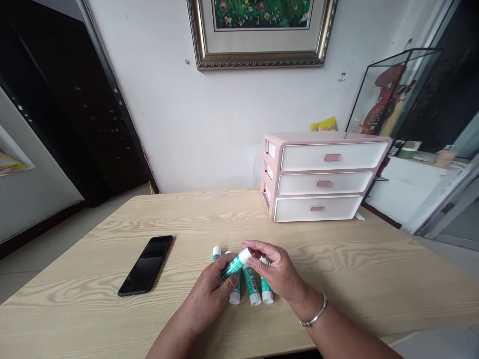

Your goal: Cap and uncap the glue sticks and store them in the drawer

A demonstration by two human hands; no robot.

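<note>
A green glue stick with a white cap is in my left hand, held tilted above the table with its cap up and to the right. My right hand pinches the white cap between thumb and fingers. Below my hands, several more green-and-white glue sticks lie side by side on the wooden table. Partly covered by my left hand, one glue stick shows mainly its white end. A silver bracelet circles my right wrist.
To the left lies a black phone. A pink and white drawer unit stands at the back right, with a yellow packet at its rear. Behind the table rises a white wall with a framed picture.
</note>
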